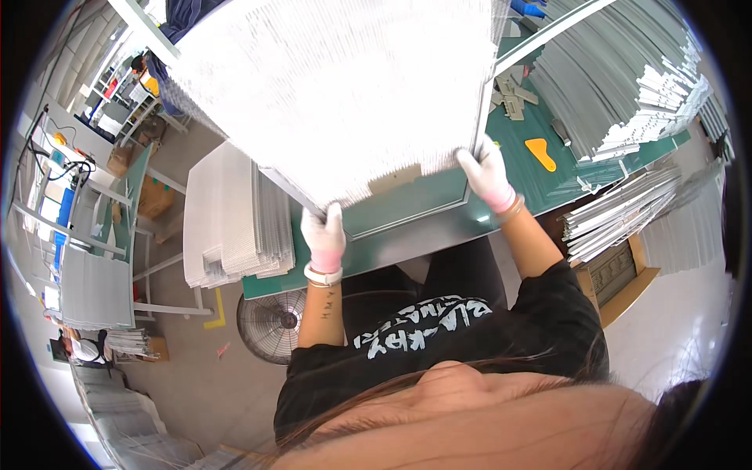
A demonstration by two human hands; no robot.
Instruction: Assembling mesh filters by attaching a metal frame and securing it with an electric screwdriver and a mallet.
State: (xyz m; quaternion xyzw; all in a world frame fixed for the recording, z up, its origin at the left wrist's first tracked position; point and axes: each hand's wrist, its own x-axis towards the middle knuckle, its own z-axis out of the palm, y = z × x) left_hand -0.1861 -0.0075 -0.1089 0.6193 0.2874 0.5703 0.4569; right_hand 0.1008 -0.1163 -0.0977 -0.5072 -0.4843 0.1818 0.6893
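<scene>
A large, bright white, finely ribbed panel (337, 94) is tilted up in front of me, its upper part cut off by the view's edge. My left hand (323, 235), in a white and pink glove, is closed on its near left corner. My right hand (489, 176), gloved alike, grips its right edge near the lower corner. Under the panel's near edge, a thin-rimmed greenish rectangular sheet (415, 207) shows on the green tabletop (513, 157); the panel hides the rest of it.
At left stands a stack of white ribbed sheets (223, 211). A yellow scraper (540, 154), grey plastic pieces (513, 98) and a big stack of grey sheets (611, 78) are at right. A floor fan (274, 325) stands below; another person's blue glove (529, 8) shows at the top.
</scene>
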